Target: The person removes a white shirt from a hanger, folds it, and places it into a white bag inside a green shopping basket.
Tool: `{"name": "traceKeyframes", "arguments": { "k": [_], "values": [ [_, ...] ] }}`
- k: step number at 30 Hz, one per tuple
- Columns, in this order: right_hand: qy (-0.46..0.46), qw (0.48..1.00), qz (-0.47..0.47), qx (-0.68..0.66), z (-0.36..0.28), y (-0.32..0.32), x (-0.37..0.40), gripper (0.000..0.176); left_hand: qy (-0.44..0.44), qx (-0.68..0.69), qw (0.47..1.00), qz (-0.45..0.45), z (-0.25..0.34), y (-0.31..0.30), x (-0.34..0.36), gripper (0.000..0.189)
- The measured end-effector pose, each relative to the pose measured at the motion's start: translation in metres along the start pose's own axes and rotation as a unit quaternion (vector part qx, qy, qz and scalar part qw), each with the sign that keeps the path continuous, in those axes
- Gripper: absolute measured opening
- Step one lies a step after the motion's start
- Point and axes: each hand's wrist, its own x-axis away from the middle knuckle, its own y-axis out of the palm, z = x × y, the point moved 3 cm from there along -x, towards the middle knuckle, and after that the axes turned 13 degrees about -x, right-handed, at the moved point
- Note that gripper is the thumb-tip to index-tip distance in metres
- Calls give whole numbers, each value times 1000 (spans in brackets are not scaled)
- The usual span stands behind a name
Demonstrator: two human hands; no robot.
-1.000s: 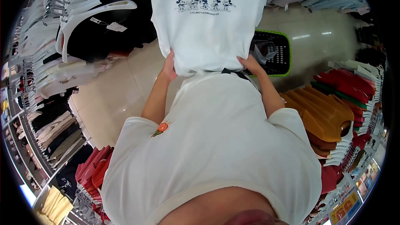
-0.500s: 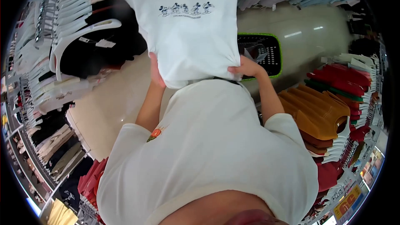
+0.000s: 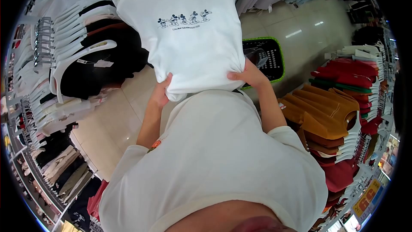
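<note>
The white fabric T-shirt with a row of dark cartoon mice point(image 3: 193, 51) is held out in front of the person, neckline away and hem close to their belly. Their left hand point(image 3: 160, 92) grips the left corner of the hem; the right hand point(image 3: 251, 75) clasps a bunched fold at the right corner, thumb on top. The fingers underneath I can't properly make out. Beside the right hand, a black perforated plastic basket with a bright green rim point(image 3: 277, 53) sits on the glossy beige tiled floor point(image 3: 313, 25). Black garments point(image 3: 86, 79) hang at the left, mustard-brown garments point(image 3: 322, 111) at the right.
</note>
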Motion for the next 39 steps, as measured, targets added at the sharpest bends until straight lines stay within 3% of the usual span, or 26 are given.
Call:
{"name": "traceKeyframes", "arguments": {
  "k": [5, 8, 12, 15, 16, 19, 22, 25, 29, 30, 31, 33, 36, 39],
  "values": [
    [47, 989, 62, -127, -2, 14, -9, 52, 105, 116, 982, -108, 23, 16, 9, 74],
    [13, 976, 79, -204, -4, 31, -22, 55, 122, 58, 985, -111, 31, 31, 15, 76],
    [-24, 989, -36, -140, -22, 49, -25, 75, 92, 65, 990, -90, 41, 53, 24, 75],
    [-2, 978, 4, -207, -20, 54, -22, 75, 96, 56, 989, -97, 37, 53, 24, 70],
    [25, 958, 3, -285, -19, 58, -24, 77, 90, 56, 989, -105, 33, 50, 22, 68],
    [49, 947, 19, -317, -16, 68, -30, 77, 73, 40, 992, -94, 23, 53, 12, 62],
    [-51, 995, -46, -72, -22, 72, -33, 79, 12, 115, 985, -128, 23, 66, 12, 63],
    [-69, 995, -38, -56, -31, 72, -25, 79, 7, 132, 982, -134, 26, 71, 12, 67],
    [4, 979, 46, -196, -33, 66, -18, 77, 8, 85, 990, -111, 28, 70, 10, 63],
    [-22, 979, 53, -195, -32, 65, -17, 75, 1, 81, 991, -104, 28, 67, 8, 62],
    [11, 982, 63, -177, -43, 67, -8, 81, 12, 85, 991, -101, 33, 73, 12, 61],
    [-65, 987, 39, -138, -23, 58, -14, 74, 37, 97, 991, -90, 40, 86, 21, 59],
    [-8, 964, 37, -263, -16, 58, -17, 65, 92, 89, 982, -137, 43, 86, 24, 58],
    [-7, 956, 47, -289, -15, 59, -19, 74, 105, 73, 979, -158, 47, 96, 29, 62]
  ]
}}
